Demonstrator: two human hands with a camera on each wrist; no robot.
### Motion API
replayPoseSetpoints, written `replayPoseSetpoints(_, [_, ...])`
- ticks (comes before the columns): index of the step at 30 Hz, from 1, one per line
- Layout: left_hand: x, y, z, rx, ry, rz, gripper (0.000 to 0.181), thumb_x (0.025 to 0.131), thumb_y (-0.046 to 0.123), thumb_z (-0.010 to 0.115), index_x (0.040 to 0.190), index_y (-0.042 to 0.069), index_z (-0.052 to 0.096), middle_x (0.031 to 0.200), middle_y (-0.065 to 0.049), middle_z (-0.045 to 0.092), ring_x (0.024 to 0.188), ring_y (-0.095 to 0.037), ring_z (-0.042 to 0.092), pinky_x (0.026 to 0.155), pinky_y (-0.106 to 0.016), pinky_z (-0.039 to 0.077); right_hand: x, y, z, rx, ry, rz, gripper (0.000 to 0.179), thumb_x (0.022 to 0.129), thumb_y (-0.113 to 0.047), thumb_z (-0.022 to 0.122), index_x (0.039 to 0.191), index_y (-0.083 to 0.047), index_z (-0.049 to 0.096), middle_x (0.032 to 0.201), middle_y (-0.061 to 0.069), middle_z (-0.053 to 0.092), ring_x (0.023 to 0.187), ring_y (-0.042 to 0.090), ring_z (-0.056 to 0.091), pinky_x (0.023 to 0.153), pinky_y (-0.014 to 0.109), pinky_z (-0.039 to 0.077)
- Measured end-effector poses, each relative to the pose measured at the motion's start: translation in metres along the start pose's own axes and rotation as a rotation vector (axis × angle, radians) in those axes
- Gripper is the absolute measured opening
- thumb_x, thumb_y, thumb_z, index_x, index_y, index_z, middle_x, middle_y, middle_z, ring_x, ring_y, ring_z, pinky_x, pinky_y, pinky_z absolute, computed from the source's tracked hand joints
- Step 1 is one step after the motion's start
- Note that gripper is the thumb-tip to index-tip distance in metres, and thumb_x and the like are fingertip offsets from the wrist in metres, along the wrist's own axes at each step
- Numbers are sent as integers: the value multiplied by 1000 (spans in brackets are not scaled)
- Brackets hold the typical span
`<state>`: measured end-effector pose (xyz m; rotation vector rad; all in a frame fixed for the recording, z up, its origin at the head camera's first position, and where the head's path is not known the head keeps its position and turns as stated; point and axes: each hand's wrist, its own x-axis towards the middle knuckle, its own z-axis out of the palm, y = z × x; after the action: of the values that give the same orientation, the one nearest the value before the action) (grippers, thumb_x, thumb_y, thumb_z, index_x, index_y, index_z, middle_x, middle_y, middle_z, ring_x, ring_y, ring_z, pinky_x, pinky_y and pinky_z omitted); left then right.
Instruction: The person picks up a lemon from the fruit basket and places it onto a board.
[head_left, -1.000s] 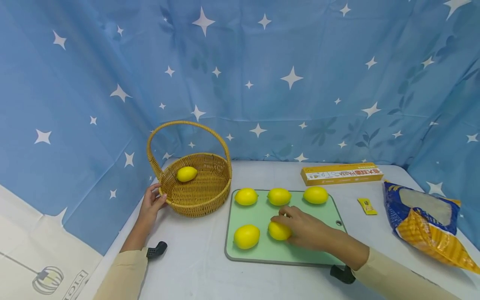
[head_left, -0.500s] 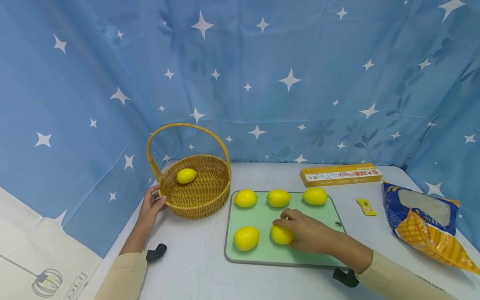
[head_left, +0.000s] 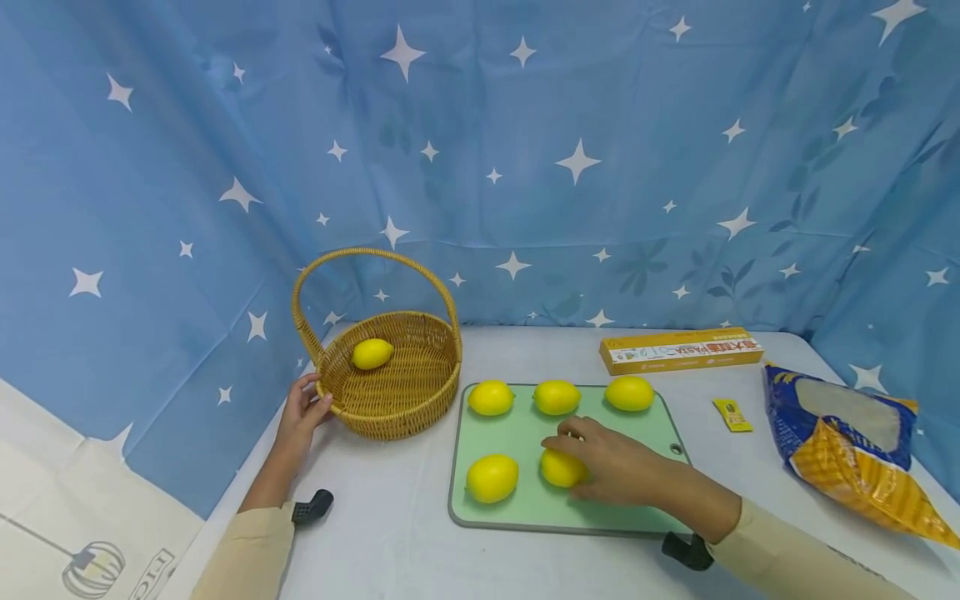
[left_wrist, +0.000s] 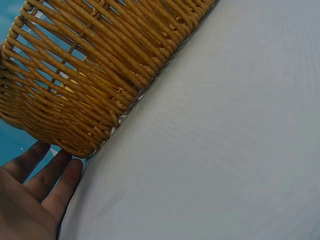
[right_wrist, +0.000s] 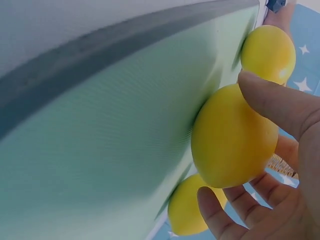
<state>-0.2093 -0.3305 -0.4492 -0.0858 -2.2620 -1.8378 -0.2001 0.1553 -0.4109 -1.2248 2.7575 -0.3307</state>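
My left hand [head_left: 302, 414] holds the near left rim of a wicker basket [head_left: 390, 423]; in the left wrist view its fingers [left_wrist: 64, 187] lie against the woven side. Inside the basket is one yellow lemon [head_left: 372, 354]. My right hand [head_left: 611, 461] grips a lemon [head_left: 562, 469] on a green cutting board [head_left: 525, 517]. The right wrist view shows the thumb on one side of this lemon [right_wrist: 232, 137] and the fingers around the other. Another lemon [head_left: 492, 478] lies to its left. Three more lemons stand along the back: left [head_left: 491, 398], middle [head_left: 557, 397], right [head_left: 630, 393].
A yellow pasta box [head_left: 682, 350] lies behind the board. To the right are a small yellow packet [head_left: 732, 415] and a blue and orange bag [head_left: 847, 450]. A blue starry curtain [head_left: 480, 167] hangs at the back of the white table [head_left: 397, 533].
The lemon under my right hand has shifted slightly right with the hand. My left hand stays at the basket rim. The head view has tilted a little.
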Motion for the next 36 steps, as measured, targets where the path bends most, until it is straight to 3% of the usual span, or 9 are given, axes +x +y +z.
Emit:
replayPoseSetpoints(10, [2,-4,-1,-12,5,-11,57,103,19,51,147,0,21,147,-32,30,103,4,56,88,-22,50,8,2,-5,0,-17,15,69,80,-42,79,140,-23,51,131,0,45,107,13,47,90,37,48])
replayPoseSetpoints(19, [12,-30,-5,12,18,-19,54,103,17,49,149,9,22,149,-25,32,121,-24,52,91,-24,49,19,0,-10,-29,-41,-43,71,81,-53,74,141,-24,51,126,-3,44,100,10,45,84,31,47])
replayPoseSetpoints(24, [10,-20,-4,-13,17,0,53,103,14,50,148,5,23,148,-28,32,121,-30,51,92,-31,50,27,-5,-18,-41,-94,-67,71,81,-55,72,141,-23,51,126,-3,45,103,12,47,85,33,48])
replayPoseSetpoints(29, [6,-8,-1,-2,7,16,54,102,12,50,146,-2,23,144,-33,33,115,-23,56,92,-39,50,35,-11,-23,-89,-140,-103,72,82,-59,69,142,-23,50,129,-1,46,109,14,49,89,36,48])
replayPoseSetpoints(36, [10,-25,-6,-10,5,0,53,103,14,49,148,6,22,148,-27,32,121,-26,52,92,-31,50,51,-24,-36,-155,-147,-172,75,82,-64,65,143,-25,47,128,-3,46,107,13,48,83,33,48])
